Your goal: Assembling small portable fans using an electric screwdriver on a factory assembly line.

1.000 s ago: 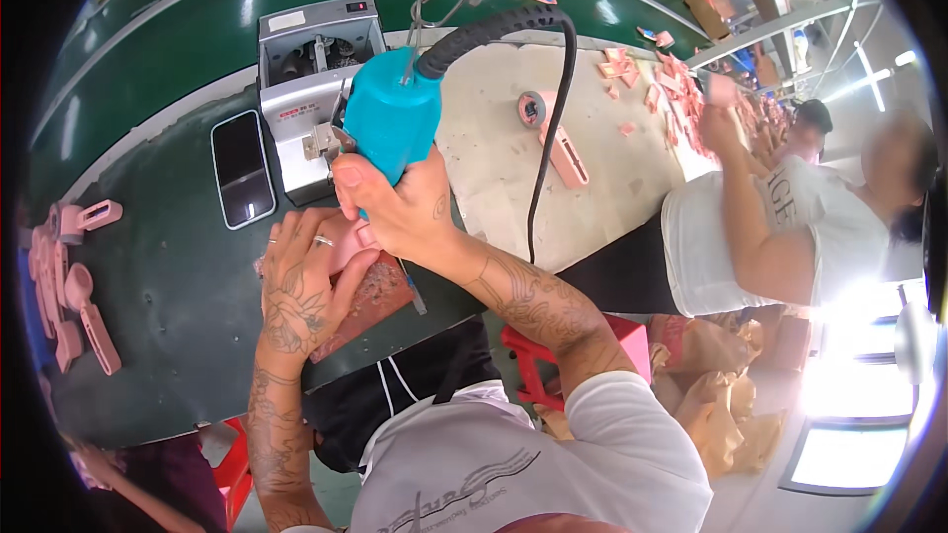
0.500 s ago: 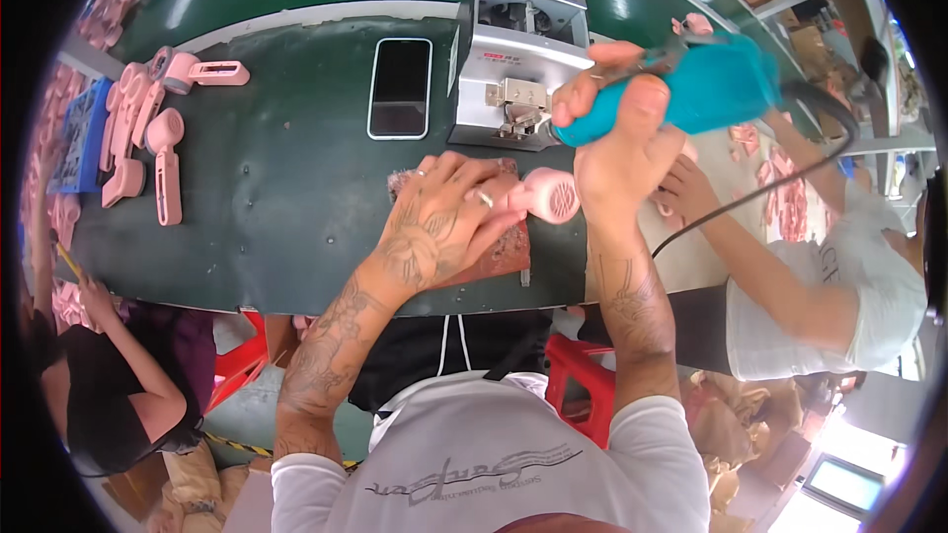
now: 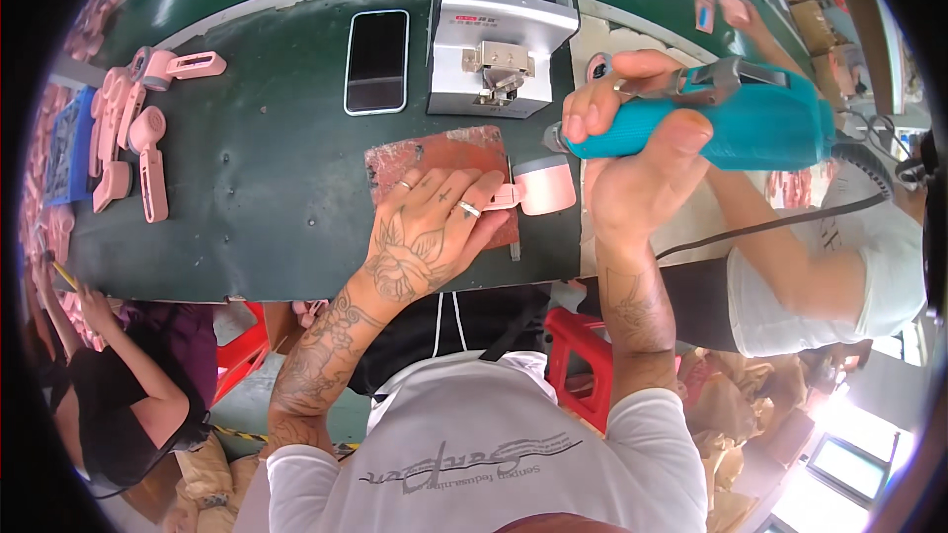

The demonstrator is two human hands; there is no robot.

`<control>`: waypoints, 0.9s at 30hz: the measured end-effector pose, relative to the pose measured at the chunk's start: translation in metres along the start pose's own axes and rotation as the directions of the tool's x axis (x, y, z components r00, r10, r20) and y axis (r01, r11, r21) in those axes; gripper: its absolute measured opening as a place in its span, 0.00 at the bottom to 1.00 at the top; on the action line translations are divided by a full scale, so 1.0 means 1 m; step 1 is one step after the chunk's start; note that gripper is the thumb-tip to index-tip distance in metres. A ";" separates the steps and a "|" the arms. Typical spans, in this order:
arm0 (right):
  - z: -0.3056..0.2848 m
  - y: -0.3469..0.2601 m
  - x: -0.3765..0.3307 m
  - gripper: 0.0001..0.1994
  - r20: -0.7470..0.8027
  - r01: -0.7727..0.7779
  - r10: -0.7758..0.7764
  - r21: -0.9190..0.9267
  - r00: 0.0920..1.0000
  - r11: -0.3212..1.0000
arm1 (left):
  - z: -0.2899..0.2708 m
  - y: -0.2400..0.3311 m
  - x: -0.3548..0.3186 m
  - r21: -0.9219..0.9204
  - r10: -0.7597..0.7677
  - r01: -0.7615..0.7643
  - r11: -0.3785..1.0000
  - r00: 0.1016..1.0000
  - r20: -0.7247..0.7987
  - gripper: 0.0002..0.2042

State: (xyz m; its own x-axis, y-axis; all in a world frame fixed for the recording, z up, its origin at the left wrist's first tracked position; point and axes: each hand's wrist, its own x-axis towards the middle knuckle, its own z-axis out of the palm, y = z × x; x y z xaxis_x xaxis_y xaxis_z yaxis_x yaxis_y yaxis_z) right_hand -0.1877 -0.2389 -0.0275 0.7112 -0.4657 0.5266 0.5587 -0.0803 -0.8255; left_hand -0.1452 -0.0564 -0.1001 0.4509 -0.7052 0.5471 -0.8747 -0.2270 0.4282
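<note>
The green tabletop (image 3: 257, 207) carries everything here, and against the views from a second and half a second ago the whole scene sits differently: the grey benchtop machine (image 3: 502, 30) and the black phone (image 3: 376, 61) just left of it now lie straight ahead of both hands, where a second back they were off to the left.

The turquoise electric screwdriver (image 3: 736, 123) has changed most. A second ago it stood nearly upright over the work; now it lies almost level, lifted up and to the right, its tip pointing left toward the machine and clear of the part. The right hand (image 3: 642, 153) is wrapped tightly round its body, thumb across the front, fingers curled over the top. The black cable trails off to the right behind that hand.

The left hand (image 3: 434, 227) lies flat with fingers spread on the reddish-brown mat (image 3: 439, 153), pressing down the handle of the pink fan part (image 3: 538, 188) — not gripping it, just pinning it. The round pink head sticks out just past the fingertips, below the driver's tip and apart from it.

With the tool raised off the part, the driving step looks finished on this piece — or paused. Farther left of the left hand, a row of similar pink parts (image 3: 123, 133) lies along the tabletop edge.
</note>
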 end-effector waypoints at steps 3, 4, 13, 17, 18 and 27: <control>-0.003 -0.003 0.000 0.35 -0.048 -0.001 -0.002 -0.063 0.999 0.998 | 0.001 0.001 0.007 -0.017 -0.027 0.029 0.999 0.997 0.075 0.14; -0.003 -0.007 0.001 0.41 -0.085 -0.060 0.048 -0.141 0.995 0.988 | 0.000 0.002 0.011 -0.068 -0.051 0.056 0.996 0.996 0.070 0.13; -0.020 -0.020 -0.003 0.58 -0.088 -0.143 0.139 -0.044 0.986 0.989 | -0.010 0.014 0.021 -0.029 -0.068 0.073 0.997 0.986 0.150 0.09; -0.037 -0.029 -0.019 0.61 -0.106 -0.108 0.100 -0.067 0.989 0.992 | 0.000 0.020 0.012 -0.191 -0.289 0.303 0.934 0.952 0.099 0.08; -0.044 -0.030 -0.023 0.61 -0.119 -0.085 0.074 -0.090 0.990 0.992 | -0.004 0.027 0.012 -0.230 -0.407 0.431 0.873 0.902 0.145 0.07; -0.076 -0.001 -0.067 0.42 -0.128 -0.290 0.285 -0.017 0.950 0.957 | -0.003 0.050 -0.003 -0.857 -0.682 0.516 -0.020 0.620 0.389 0.15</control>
State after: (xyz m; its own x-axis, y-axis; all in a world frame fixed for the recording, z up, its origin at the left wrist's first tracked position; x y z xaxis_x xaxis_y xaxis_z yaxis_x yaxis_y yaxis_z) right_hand -0.2684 -0.2742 -0.0771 0.7804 -0.5779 0.2387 0.3212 0.0431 -0.9460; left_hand -0.1903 -0.0633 -0.0780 0.8068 -0.5432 -0.2323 0.4019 0.2163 0.8898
